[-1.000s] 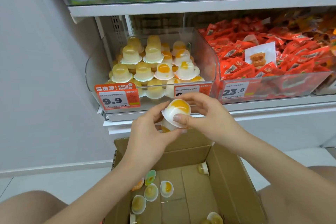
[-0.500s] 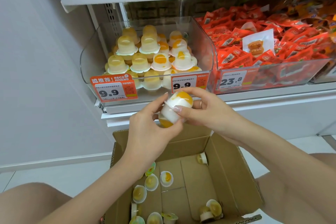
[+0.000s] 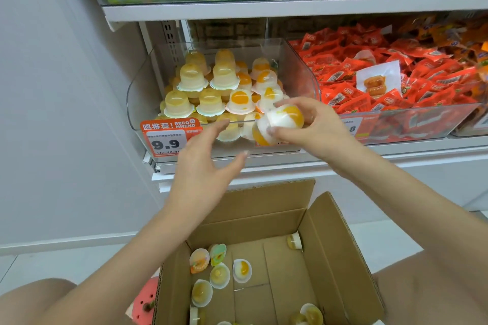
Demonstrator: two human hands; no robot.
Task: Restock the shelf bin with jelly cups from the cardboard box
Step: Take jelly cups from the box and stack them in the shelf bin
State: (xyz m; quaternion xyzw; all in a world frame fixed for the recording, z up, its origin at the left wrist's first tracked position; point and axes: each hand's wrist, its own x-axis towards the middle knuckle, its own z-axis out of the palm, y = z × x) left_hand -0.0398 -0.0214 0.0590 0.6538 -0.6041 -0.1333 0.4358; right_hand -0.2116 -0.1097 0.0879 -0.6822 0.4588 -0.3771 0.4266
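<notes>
Nearest to me: cardboard box (image 3: 332, 258), flaps open, holding loose jelly cups (image 3: 241, 270) scattered on its floor, most toward its left wall, one in the far right corner.

Above the box: my left hand (image 3: 204, 166), fingers spread apart and holding nothing, just left of the cups I carry.

Above the box's far edge: my right hand (image 3: 306, 124), fingers curled round two white-and-orange jelly cups (image 3: 277, 125), held at the front lip of the shelf bin (image 3: 142, 97).

Beyond the box: the clear shelf bin with stacked jelly cups, yellow ones left, orange-centred ones right; a 9.9 price tag (image 3: 169, 140) on its front.

Right of the bin: a second bin of red snack packets (image 3: 396, 79).
</notes>
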